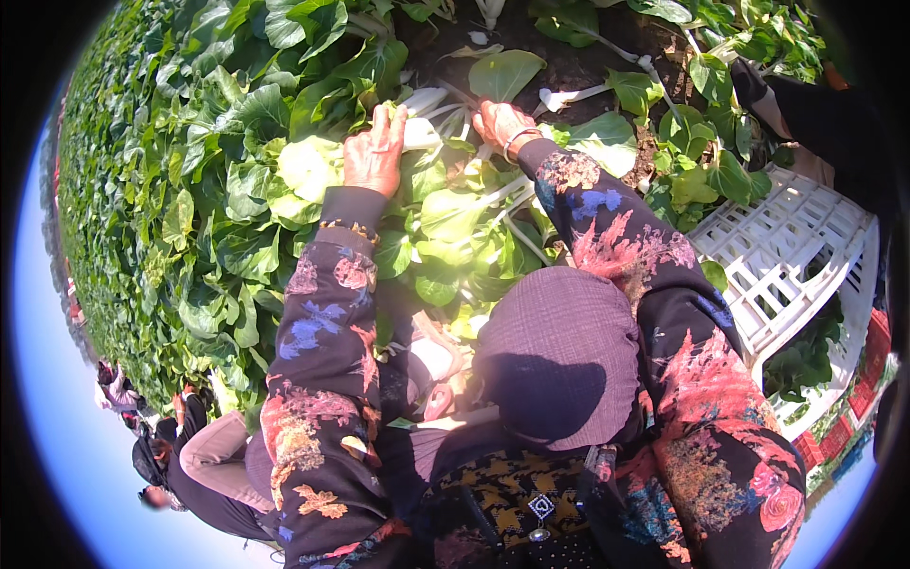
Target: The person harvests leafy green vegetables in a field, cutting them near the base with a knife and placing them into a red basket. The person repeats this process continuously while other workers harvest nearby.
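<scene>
My left hand lies over a bok choy plant, its fingers reaching along the white base. Pale leaves of bok choy spread out to the left of that wrist. My right hand, with a bracelet at the wrist, is curled among the stems just to the right. A single broad leaf sits right above its knuckles. What the curled fingers hold, if anything, is hidden. Below and between my hands lie several loose bok choy plants with pale stems.
Dense standing greens fill the left side. A white plastic crate with leaves inside lies tilted at the right, beside another person's dark sleeve. Other people crouch at lower left. Bare soil shows at the top.
</scene>
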A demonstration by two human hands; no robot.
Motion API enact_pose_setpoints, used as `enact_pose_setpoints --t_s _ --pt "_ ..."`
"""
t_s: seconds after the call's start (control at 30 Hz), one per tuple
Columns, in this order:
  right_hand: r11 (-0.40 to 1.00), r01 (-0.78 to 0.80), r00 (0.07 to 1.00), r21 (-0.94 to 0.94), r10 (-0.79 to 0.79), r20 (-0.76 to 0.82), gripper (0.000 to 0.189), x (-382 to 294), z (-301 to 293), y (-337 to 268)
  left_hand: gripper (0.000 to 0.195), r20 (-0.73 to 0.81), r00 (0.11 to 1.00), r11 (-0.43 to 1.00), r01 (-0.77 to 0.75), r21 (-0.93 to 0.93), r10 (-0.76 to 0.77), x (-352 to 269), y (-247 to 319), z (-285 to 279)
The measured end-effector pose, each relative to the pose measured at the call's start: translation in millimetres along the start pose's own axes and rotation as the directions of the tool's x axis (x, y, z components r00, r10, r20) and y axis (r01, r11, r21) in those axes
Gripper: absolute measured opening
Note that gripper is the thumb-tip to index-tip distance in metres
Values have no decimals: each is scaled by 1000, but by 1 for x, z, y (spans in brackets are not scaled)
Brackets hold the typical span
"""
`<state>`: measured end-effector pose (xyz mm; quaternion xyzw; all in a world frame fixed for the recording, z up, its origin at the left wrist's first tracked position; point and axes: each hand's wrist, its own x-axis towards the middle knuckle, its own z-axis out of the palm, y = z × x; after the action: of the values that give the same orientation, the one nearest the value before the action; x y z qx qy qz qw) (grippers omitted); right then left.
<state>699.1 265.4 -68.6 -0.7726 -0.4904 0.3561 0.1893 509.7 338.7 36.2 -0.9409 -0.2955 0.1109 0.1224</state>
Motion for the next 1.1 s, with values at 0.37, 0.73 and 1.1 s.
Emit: enact_pose_setpoints --t_s 0.37,0.73,1.1 --pt "986 58 998 -157 -58 2 24 12 13 -6 78 26 999 999 -32 -9 32 -6 1 6" --pt "950 -2 977 313 69 -204 40 -52 -3 41 78 -111 993 996 -37 -83 28 -27 10 -33" --pt "-197 153 841 968 -489 -232 53 -99 -83 -19 51 -334 942 851 -139 -506 -45 -87 9 -130"
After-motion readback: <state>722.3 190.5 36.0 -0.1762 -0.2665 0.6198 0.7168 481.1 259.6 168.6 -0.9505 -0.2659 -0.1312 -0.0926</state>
